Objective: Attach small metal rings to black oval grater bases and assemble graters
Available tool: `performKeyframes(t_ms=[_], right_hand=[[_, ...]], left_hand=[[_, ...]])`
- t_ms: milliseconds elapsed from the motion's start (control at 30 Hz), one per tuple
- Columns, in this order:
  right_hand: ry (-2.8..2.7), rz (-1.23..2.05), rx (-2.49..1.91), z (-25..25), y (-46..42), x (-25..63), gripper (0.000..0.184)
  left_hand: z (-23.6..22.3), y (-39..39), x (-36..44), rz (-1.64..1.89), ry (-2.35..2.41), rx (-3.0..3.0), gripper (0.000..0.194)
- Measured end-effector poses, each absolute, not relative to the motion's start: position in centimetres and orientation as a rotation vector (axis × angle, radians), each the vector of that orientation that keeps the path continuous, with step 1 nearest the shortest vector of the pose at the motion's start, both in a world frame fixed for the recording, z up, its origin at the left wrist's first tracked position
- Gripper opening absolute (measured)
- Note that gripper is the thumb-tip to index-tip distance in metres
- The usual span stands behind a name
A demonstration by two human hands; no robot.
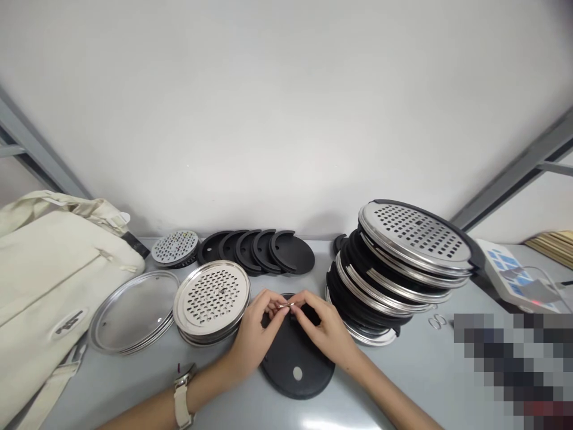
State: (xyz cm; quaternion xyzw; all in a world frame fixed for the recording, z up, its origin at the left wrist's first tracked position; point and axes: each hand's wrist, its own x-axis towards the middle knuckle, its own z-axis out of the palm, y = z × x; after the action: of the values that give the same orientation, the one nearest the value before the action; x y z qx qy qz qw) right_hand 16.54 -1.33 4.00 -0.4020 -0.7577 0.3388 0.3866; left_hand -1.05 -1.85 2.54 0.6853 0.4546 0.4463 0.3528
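Note:
My left hand (259,331) and my right hand (323,327) meet over a black round disc (298,365) lying flat on the grey table (403,376). Both pinch a small shiny metal ring or clip (285,306) between their fingertips, just above the disc's far edge. A watch with a pale strap (182,399) sits on my left wrist. The disc has a small pale spot near its front.
A perforated steel disc (211,298) tops a stack left of my hands, beside glass lids (132,310). Black crescent-cut discs (259,251) and another perforated disc (175,246) line the wall. A leaning pile of assembled discs (403,263) stands right. A cream bag (49,286) lies far left.

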Motion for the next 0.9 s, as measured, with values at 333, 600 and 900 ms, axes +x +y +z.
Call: performKeyframes(t_ms=[333,600,900], right_hand=[[-1.848,0.557,-1.096,3.8,-0.1,17.4,0.011],[-1.904,0.516,-1.084,3.0,0.2,17.6,0.014],[-2.023,0.467,-1.034,2.4,-0.7,18.3,0.023]], left_hand=[[3.4,-3.1,-1.3,0.847,1.017,2.224,0.021],[4.9,-3.5,-1.9,0.657,0.784,2.600,0.033],[6.9,-3.0,-2.7,0.590,0.663,2.513,0.034]])
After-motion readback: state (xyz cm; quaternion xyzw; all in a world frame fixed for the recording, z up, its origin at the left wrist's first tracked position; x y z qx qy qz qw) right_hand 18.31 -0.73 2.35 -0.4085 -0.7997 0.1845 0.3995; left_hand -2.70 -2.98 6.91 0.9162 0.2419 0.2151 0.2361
